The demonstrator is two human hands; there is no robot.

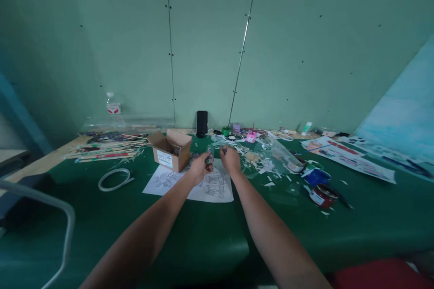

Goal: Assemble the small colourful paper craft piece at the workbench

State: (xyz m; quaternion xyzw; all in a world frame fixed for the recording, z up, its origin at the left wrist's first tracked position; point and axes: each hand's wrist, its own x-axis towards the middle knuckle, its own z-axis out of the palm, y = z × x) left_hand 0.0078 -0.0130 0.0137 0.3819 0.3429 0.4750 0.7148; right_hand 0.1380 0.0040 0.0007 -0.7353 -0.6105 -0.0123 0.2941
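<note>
My left hand (200, 169) is closed around a small dark, multicoloured piece (208, 160), whose kind I cannot make out. Close by on the right, my right hand (230, 160) has its fingers pinched together, with a tiny dark spot at the tips that is too small to name. Both hands are over a white sheet with line drawings (217, 192), which lies on the green table cover (203, 244). An open cardboard box (182, 159) stands just left of my left hand, with something brownish inside.
Left are a coiled white tube (113, 187) and a pile of sticks with coloured paper (105, 152). A phone (202, 123) stands at the back. Paper scraps (266, 165), a clear plastic bottle (285, 156), a red tin (323, 196) and a printed sheet (356, 162) lie right.
</note>
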